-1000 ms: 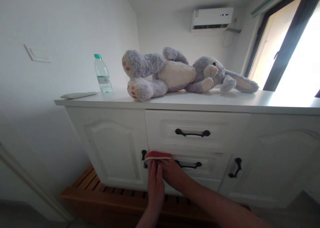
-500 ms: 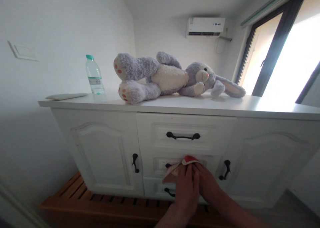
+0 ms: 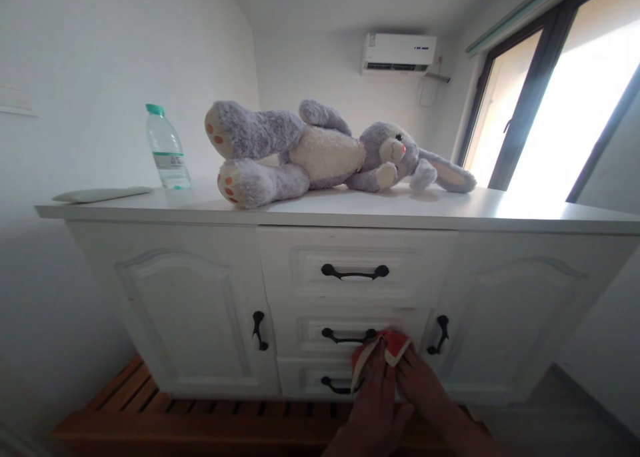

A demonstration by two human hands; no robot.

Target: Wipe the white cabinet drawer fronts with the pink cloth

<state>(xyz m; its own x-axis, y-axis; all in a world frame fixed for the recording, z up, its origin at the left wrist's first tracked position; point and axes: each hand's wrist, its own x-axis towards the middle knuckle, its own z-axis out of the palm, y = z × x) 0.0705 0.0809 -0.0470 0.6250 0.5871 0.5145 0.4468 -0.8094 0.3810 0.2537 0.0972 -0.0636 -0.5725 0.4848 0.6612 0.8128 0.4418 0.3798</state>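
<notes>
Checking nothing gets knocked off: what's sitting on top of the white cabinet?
On the cabinet top: a grey plush rabbit lying down, an upright water bottle and a flat pale object at the left end. Anything behind the rabbit is hidden.

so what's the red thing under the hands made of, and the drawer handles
The red cloth looks like soft woven fabric: it folds and shows a pale edge. The drawer handles look like dark metal with a matte black finish, though painted plastic is possible.

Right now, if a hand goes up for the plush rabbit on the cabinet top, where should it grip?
Probably the near leg of the plush rabbit, from the front. It lies on its side with feet toward the water bottle, and that thick leg sits closest to the cabinet top edge.
</notes>
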